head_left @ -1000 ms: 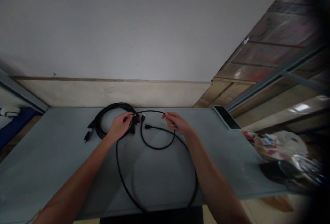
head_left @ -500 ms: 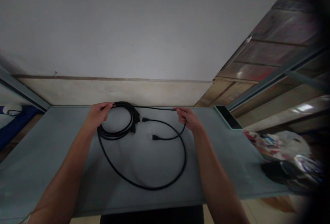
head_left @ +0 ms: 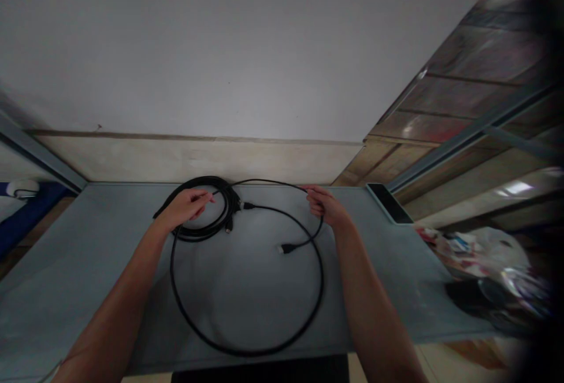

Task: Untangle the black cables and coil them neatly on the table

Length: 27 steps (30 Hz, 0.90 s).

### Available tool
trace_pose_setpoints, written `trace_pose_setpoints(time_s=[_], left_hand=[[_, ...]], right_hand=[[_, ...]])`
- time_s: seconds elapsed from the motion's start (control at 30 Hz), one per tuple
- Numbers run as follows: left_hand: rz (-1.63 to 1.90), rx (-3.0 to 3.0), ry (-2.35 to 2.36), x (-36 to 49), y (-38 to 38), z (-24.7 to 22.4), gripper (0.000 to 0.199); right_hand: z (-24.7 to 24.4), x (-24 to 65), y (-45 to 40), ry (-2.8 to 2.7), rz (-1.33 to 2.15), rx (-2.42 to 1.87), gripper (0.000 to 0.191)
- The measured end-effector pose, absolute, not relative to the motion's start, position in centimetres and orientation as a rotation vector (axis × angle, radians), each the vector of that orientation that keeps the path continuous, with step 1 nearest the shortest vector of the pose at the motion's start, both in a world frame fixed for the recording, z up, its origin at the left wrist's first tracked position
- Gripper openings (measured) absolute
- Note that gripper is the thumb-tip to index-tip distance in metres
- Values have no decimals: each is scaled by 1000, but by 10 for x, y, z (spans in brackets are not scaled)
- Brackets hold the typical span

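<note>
A black cable (head_left: 247, 352) lies on the grey table, part of it wound in a coil (head_left: 205, 234) near the back edge and part spread in a wide loop toward the front. My left hand (head_left: 187, 207) is over the coil's left side, fingers pinched on the cable. At the loop's right side my right hand (head_left: 325, 204) grips the cable with closed fingers. One plug (head_left: 288, 248) lies inside the wide loop. Another connector (head_left: 247, 205) rests beside the coil's right side, close to a further plug end (head_left: 229, 226).
A phone-like device (head_left: 390, 204) with a pale green edge lies at the table's (head_left: 83, 254) back right. Plastic bags (head_left: 493, 248) and a dark container (head_left: 471, 296) are at the right. A wall rises behind the table.
My left hand has moved right and slightly nearer, over the coil. The wide loop has grown toward the front edge, and the loose plug has shifted right. My right hand has barely moved.
</note>
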<state>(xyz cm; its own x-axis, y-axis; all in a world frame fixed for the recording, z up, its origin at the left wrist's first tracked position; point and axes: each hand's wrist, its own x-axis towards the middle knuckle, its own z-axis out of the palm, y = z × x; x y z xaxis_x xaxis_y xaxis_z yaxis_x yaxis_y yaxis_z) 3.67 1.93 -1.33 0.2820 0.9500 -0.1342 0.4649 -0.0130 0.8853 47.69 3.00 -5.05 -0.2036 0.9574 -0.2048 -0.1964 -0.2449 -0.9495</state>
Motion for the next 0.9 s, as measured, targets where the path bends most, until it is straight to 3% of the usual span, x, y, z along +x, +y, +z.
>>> trace_pose_setpoints(time_s=[0.43, 0.9], left_hand=[[747, 2145, 1141, 117, -15, -25, 33], [1015, 1851, 1540, 43, 22, -12, 33]], right_hand=[[-35, 367, -3, -1269, 1995, -973, 31], [-27, 428, 13, -1482, 1860, -1148, 32]])
